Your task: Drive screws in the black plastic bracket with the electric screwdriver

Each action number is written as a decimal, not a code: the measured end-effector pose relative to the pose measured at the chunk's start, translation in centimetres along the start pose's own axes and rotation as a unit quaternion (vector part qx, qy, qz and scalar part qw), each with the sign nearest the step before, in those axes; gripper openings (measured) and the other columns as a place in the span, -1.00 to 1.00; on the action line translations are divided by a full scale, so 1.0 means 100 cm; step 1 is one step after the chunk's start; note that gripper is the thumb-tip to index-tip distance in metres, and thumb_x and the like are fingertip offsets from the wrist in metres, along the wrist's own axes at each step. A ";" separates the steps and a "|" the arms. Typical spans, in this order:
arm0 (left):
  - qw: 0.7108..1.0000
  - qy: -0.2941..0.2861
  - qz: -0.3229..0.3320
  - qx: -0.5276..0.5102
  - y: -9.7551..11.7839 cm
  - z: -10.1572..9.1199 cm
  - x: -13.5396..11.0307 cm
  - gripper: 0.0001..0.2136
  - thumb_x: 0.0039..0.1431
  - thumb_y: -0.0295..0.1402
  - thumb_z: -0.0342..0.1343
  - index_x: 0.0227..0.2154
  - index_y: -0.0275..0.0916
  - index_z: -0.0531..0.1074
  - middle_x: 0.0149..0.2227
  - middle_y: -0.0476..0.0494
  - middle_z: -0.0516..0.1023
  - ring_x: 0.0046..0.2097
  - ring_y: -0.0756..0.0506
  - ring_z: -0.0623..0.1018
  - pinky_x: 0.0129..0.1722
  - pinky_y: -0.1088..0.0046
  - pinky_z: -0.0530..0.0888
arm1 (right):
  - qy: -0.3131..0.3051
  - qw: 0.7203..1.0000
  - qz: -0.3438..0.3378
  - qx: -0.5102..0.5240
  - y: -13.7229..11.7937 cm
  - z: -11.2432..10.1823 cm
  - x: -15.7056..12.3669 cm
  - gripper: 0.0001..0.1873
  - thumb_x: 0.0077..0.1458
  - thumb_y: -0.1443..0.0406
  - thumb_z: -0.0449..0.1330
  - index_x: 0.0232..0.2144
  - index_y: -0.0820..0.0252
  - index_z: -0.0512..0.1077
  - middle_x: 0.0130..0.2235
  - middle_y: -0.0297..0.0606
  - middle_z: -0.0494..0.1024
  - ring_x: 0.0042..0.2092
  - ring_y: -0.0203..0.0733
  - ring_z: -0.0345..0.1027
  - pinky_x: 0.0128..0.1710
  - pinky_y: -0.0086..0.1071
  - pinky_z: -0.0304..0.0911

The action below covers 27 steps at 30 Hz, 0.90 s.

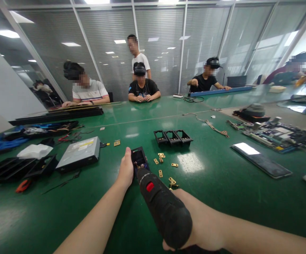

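Observation:
My right hand (200,222) grips a black electric screwdriver (163,208) with a red switch. Its tip points down into a small black plastic frame (140,158) on the green table (221,197). My left hand (125,169) holds the left side of that frame, thumb up along its edge. Several small brass plates (166,165) lie scattered just right of the frame. A row of three more black frames (173,137) sits farther back.
A grey optical drive (80,152) and black trays (17,168) lie at left. Circuit boards (277,135) and a dark flat panel (261,160) lie at right. Cables (211,125) trail behind. Several people sit or stand at the far side.

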State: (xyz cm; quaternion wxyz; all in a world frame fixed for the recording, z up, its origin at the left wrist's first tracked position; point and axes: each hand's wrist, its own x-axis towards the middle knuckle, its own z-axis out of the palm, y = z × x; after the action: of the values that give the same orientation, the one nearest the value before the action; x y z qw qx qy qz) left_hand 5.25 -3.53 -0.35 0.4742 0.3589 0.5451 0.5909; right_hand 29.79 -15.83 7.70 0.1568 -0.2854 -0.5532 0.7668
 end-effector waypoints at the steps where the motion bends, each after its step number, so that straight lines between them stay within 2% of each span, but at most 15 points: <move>1: 1.000 -0.001 0.000 0.000 0.000 0.000 0.000 -0.24 0.24 0.46 0.03 -0.17 -0.24 0.63 -0.31 -0.33 0.78 -0.18 -0.38 0.80 -0.26 0.17 0.70 | 0.000 1.000 -0.004 -0.003 0.000 0.000 0.000 -0.38 -0.52 0.30 0.76 -0.40 0.25 0.52 -0.43 -0.38 0.62 -0.39 -0.22 0.50 -0.38 -0.42 0.32; 8: 1.000 -0.002 -0.003 -0.014 0.006 0.003 -0.005 -0.30 0.32 0.40 0.02 -0.22 -0.22 0.64 -0.33 -0.32 0.77 -0.20 -0.36 0.80 -0.26 0.18 0.71 | 0.027 0.998 -0.032 -0.051 -0.005 -0.001 -0.001 -0.45 -0.47 0.42 0.72 -0.42 0.24 0.51 -0.45 -0.48 0.53 -0.40 -0.33 0.30 -0.35 -0.42 0.27; 12: 1.000 0.006 -0.016 -0.015 0.009 0.006 -0.007 -0.29 0.34 0.39 0.00 -0.22 -0.24 0.64 -0.31 -0.34 0.77 -0.19 -0.36 0.80 -0.20 0.14 0.72 | 0.025 0.999 -0.029 -0.039 -0.008 -0.001 -0.003 -0.47 -0.42 0.42 0.71 -0.44 0.23 0.49 -0.43 -0.45 0.55 -0.37 -0.29 0.34 -0.32 -0.41 0.30; 14: 1.000 0.006 -0.021 -0.013 0.009 0.007 -0.007 -0.28 0.36 0.38 -0.02 -0.22 -0.25 0.65 -0.30 -0.36 0.77 -0.19 -0.36 0.80 -0.19 0.14 0.72 | 0.028 0.998 -0.030 -0.040 -0.009 -0.001 -0.004 -0.46 -0.43 0.41 0.72 -0.44 0.22 0.49 -0.44 -0.47 0.53 -0.39 -0.31 0.30 -0.32 -0.41 0.30; 19: 1.000 0.003 -0.016 -0.013 0.008 0.006 -0.007 -0.31 0.42 0.32 -0.06 -0.23 -0.24 0.64 -0.32 -0.34 0.77 -0.25 -0.34 0.79 -0.29 0.20 0.70 | 0.025 0.998 -0.033 -0.055 -0.007 -0.001 -0.004 -0.47 -0.41 0.35 0.73 -0.46 0.20 0.47 -0.45 -0.46 0.54 -0.40 -0.30 0.33 -0.35 -0.41 0.29; 24: 1.000 0.006 -0.021 -0.018 0.010 0.008 -0.008 -0.32 0.43 0.31 -0.05 -0.23 -0.25 0.64 -0.34 -0.32 0.77 -0.27 -0.31 0.79 -0.26 0.21 0.71 | 0.023 0.997 -0.056 -0.037 -0.005 0.000 -0.002 -0.47 -0.41 0.44 0.70 -0.43 0.21 0.49 -0.46 -0.53 0.48 -0.42 -0.37 0.20 -0.33 -0.43 0.30; 27: 0.999 0.010 -0.028 -0.020 0.012 0.009 -0.008 -0.32 0.46 0.27 -0.08 -0.23 -0.27 0.65 -0.35 -0.33 0.77 -0.30 -0.30 0.79 -0.23 0.18 0.72 | 0.023 0.998 -0.044 -0.040 -0.003 -0.002 0.000 -0.43 -0.49 0.46 0.71 -0.45 0.21 0.48 -0.45 -0.52 0.49 -0.41 -0.36 0.22 -0.33 -0.43 0.30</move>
State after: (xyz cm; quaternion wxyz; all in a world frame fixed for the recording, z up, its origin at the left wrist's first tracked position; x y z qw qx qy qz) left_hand 6.13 -4.01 1.06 0.4925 0.3282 0.5477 0.5914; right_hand 29.89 -15.62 7.96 0.1918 -0.2841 -0.5918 0.7296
